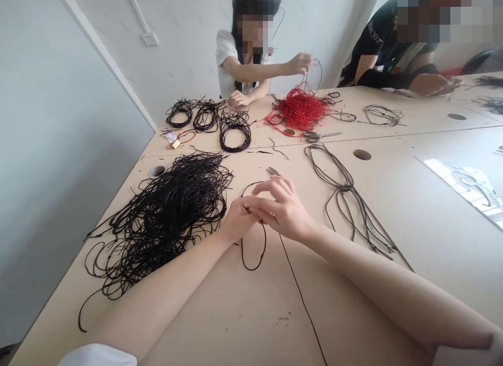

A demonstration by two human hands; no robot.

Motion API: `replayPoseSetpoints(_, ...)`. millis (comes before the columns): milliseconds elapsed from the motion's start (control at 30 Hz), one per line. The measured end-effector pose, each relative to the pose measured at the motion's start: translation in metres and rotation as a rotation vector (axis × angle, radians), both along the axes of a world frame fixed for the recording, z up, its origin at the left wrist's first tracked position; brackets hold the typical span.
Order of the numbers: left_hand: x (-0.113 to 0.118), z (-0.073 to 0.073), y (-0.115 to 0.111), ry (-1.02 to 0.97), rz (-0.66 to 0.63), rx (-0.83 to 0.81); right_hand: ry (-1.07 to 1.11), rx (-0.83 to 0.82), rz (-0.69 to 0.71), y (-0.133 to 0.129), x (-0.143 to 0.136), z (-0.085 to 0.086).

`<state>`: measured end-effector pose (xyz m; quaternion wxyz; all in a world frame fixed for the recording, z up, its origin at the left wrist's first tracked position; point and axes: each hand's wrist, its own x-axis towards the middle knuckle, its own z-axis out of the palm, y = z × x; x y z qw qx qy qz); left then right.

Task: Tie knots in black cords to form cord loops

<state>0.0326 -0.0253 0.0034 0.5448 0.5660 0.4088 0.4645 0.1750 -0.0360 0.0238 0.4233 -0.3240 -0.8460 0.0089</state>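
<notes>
My left hand (240, 218) and my right hand (283, 206) meet over the middle of the table, fingers closed together on a thin black cord (265, 245). A loop of this cord hangs below the fingers, and one long strand trails down toward the table's near edge. The exact pinch point is hidden between the overlapping fingers. Just beyond my right hand, the metal tip of a small tool (272, 171) shows; the rest is covered. To the left of my hands lies a large tangled pile of black cords (173, 203).
Right of my hands lies a knotted bundle of dark cords (345, 187). Farther back are coiled black cords (234, 138), a red cord pile (301, 109) and scissors (314, 137). A person (245, 67) across the table handles cord; another person (387, 56) works at the right.
</notes>
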Motion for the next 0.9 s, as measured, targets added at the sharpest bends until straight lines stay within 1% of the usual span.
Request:
replayPoseSetpoints(67,-0.004,-0.001,0.005,-0.053,-0.035,-0.023,0.213,-0.1,-0.137,0.0,-0.001,-0.005)
replayPoseSetpoints(133,-0.009,-0.001,0.009,-0.146,0.035,-0.084,0.408,-0.263,-0.203,0.002,-0.002,-0.011)
replayPoseSetpoints(167,-0.01,-0.002,0.011,-0.179,0.077,-0.109,0.475,-0.363,-0.207,0.002,-0.003,-0.013)
replayPoseSetpoints(233,-0.012,-0.003,0.014,-0.223,0.136,-0.148,0.542,-0.536,-0.192,0.004,-0.004,-0.017)
replayPoseSetpoints(267,-0.012,-0.003,0.014,-0.234,0.146,-0.157,0.546,-0.596,-0.17,0.004,-0.005,-0.018)
replayPoseSetpoints(333,-0.011,-0.004,0.015,-0.247,0.15,-0.162,0.525,-0.654,-0.127,0.005,-0.006,-0.02)
replayPoseSetpoints(400,-0.011,-0.004,0.015,-0.244,0.155,-0.166,0.506,-0.67,-0.102,0.005,-0.008,-0.022)
replayPoseSetpoints(567,-0.01,-0.004,0.014,-0.217,0.163,-0.179,0.541,-0.642,-0.108,0.008,-0.006,-0.024)
replayPoseSetpoints(767,-0.011,-0.005,0.014,-0.203,0.157,-0.166,0.481,-0.635,-0.168,0.01,-0.001,-0.025)
replayPoseSetpoints(833,-0.011,-0.005,0.014,-0.178,0.162,-0.151,0.457,-0.602,-0.196,0.01,-0.001,-0.025)
replayPoseSetpoints(900,-0.01,-0.005,0.013,-0.139,0.165,-0.122,0.423,-0.52,-0.225,0.01,0.0,-0.023)
